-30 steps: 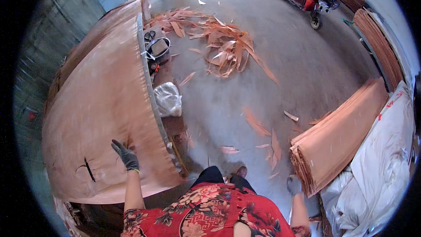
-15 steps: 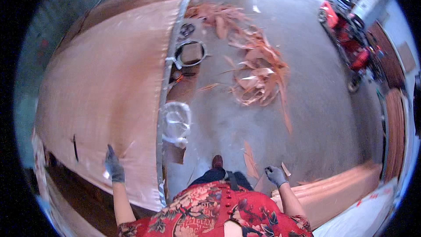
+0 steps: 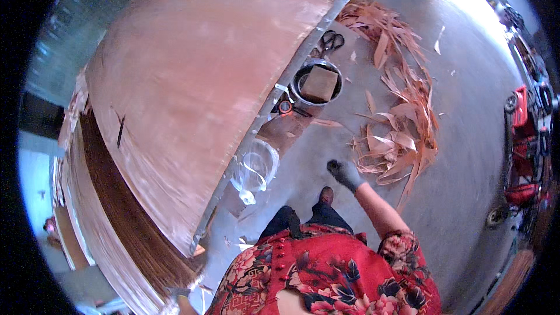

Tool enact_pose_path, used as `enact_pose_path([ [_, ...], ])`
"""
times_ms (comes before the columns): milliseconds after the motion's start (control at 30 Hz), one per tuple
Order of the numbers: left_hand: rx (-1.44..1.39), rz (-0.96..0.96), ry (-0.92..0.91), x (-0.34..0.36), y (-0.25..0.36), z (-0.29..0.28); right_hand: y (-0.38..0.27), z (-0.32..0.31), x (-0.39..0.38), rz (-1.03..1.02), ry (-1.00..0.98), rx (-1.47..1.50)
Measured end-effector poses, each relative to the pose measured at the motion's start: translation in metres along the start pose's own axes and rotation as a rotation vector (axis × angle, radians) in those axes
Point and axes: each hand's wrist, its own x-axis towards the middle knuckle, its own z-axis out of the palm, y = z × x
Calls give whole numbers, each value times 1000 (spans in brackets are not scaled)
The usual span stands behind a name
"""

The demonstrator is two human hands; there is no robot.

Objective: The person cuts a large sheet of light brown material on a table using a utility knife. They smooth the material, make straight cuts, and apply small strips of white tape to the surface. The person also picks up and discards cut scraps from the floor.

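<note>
- At the far left the stack of thin veneer sheets (image 3: 111, 216) shows its dark layered edge, running down toward the bottom of the view.
- The top veneer sheet (image 3: 192, 81) on the desk now fills most of the view; half a second ago it took up less, so the head has swung over it and closer.
- The left hand (image 3: 182, 294) sat on the sheet's near part half a second ago; now only a gloved scrap of it shows at the lower edge, by the sheet's near corner. I cannot tell whether it is open or closed, or whether it has hold of the corner.
- The metal desk edge (image 3: 291, 70) runs diagonally, with a clear plastic bag (image 3: 254, 169) just beside it on the floor.
- Further up lie a round metal basin (image 3: 318, 81) with a flat piece in it, and scissors (image 3: 331, 39).
- The right hand (image 3: 344, 174), in a dark glove, hangs free over the concrete floor, fingers loosely curled and holding nothing; it has come up from low beside the body.
- Right of it, a heap of torn veneer scraps (image 3: 396, 134) lies untouched.
- By my reading, work sits at the sheet's near corner, one-handed.
</note>
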Motion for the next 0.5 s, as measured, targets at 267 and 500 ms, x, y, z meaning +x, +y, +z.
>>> enact_pose_path([
  [267,-513,213,-679,-190,96,150,-22,-34,126,-11,-75,713],
  [500,-689,230,-708,-212,165,119,-60,12,126,-46,-496,605],
])
